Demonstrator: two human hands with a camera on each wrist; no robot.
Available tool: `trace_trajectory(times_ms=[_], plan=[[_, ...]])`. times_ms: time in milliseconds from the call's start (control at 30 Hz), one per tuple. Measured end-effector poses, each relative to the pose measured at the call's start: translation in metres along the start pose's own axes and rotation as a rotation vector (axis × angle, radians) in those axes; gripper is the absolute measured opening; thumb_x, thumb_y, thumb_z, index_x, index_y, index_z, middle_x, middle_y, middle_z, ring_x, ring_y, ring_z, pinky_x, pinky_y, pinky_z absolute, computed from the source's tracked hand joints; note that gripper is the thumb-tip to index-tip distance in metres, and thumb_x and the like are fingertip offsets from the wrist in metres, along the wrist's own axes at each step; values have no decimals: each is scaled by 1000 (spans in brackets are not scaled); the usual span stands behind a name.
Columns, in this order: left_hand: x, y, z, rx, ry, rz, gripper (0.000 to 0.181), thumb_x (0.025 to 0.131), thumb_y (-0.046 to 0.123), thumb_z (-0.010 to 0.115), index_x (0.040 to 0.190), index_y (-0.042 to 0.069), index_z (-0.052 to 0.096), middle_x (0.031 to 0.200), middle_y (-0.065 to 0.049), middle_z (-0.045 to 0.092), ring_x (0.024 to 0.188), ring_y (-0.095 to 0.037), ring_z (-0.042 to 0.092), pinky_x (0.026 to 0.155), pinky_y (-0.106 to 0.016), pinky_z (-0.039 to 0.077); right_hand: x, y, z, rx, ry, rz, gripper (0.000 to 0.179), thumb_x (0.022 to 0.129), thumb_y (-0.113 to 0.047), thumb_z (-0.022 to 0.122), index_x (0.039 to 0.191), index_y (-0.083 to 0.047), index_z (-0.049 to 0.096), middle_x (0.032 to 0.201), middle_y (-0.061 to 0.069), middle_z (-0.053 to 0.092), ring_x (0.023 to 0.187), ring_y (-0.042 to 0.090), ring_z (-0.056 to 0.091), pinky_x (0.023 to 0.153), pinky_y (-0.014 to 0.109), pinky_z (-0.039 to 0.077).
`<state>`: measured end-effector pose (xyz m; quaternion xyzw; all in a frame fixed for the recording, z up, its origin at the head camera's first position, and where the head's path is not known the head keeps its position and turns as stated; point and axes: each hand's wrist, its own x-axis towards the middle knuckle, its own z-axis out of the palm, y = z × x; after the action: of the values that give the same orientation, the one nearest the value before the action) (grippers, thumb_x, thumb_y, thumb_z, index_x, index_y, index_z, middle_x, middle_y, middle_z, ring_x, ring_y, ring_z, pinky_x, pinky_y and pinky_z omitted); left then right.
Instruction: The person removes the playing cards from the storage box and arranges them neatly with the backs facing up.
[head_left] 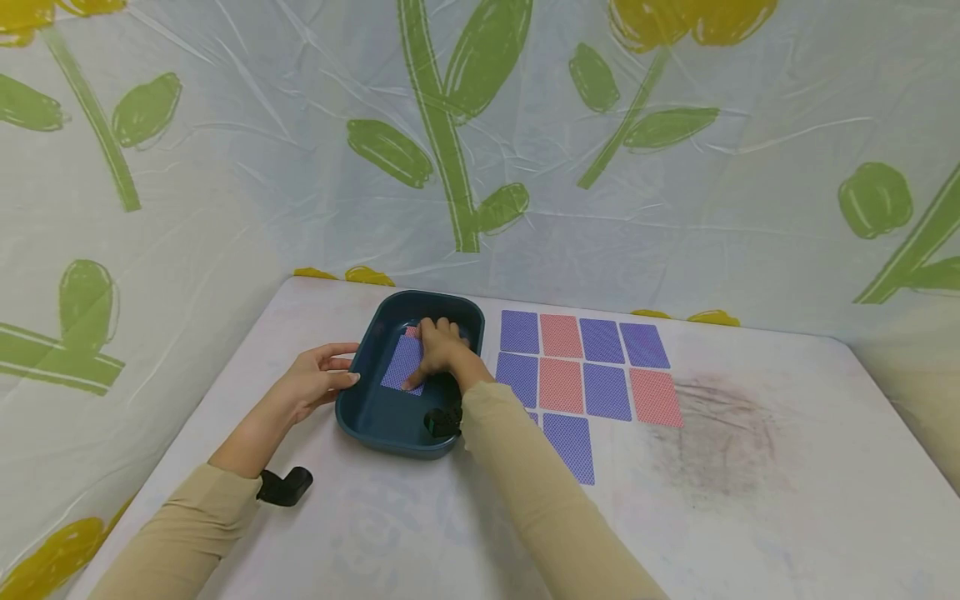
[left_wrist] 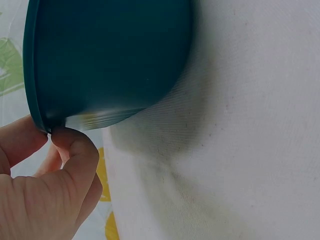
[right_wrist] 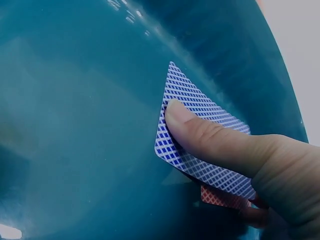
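A dark teal plastic basin (head_left: 375, 429) with rounded corners stands on the table, left of the laid-out cards. My left hand (head_left: 311, 383) pinches its left rim between thumb and fingers, as the left wrist view shows close up. Inside the basin, my right hand (head_left: 444, 350) holds a blue-backed playing card (right_wrist: 192, 97), thumb on its patterned back and the other fingers mostly hidden beneath. A red-backed playing card (right_wrist: 220, 197) peeks out under the blue one. How many cards are in the hand I cannot tell.
Right of the basin, face-down cards lie in rows, blue-backed (head_left: 520, 332) and red-backed (head_left: 560, 335) mixed; my right arm partly covers the front row. A smudge (head_left: 720, 433) marks the white tabletop (head_left: 825, 483). A flower-patterned sheet (head_left: 300, 167) hangs behind and at the sides.
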<state>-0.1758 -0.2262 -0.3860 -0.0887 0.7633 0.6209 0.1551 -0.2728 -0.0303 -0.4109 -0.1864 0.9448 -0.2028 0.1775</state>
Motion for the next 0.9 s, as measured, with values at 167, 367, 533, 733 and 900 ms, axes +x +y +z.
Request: trace_trajectory(times_ms=[167,367,533,733,900], plan=[[-1,1,1,6,-2,-3,60,90,0,58,143,1,31,127,-22,41,89,-14,52,76,-25,48,-1,0,-2,112,38,-39,79,58,-28,90,116,-21,36,109,8,48,97,24,48,86,42,38],[0,3,2,3,-7,0,60,90,0,58,143,0,31,126,-22,41,89,-14,52,76,-24,48,-1,-2,-5,232,162,17,81,63,-7,86,128,-20,39,113,13,57,91,27,56,75,38,44],[0,2,1,5,-10,9,60,89,-1,58,143,0,31,124,-22,42,87,-13,53,76,-25,49,-2,-2,-8,427,253,109,79,69,8,72,135,-16,36,113,19,55,91,30,54,65,36,49],[1,2,1,17,-7,7,60,89,0,58,143,0,31,127,-25,42,90,-16,55,79,-28,49,-4,-3,-13,788,240,179,76,69,20,65,134,-10,39,102,18,52,78,25,53,56,33,50],[0,1,1,27,2,-1,60,89,0,58,143,-1,31,128,-26,42,92,-20,54,82,-30,48,-7,-3,-18,1037,176,220,71,75,21,61,136,-8,39,116,24,48,83,28,59,67,36,54]])
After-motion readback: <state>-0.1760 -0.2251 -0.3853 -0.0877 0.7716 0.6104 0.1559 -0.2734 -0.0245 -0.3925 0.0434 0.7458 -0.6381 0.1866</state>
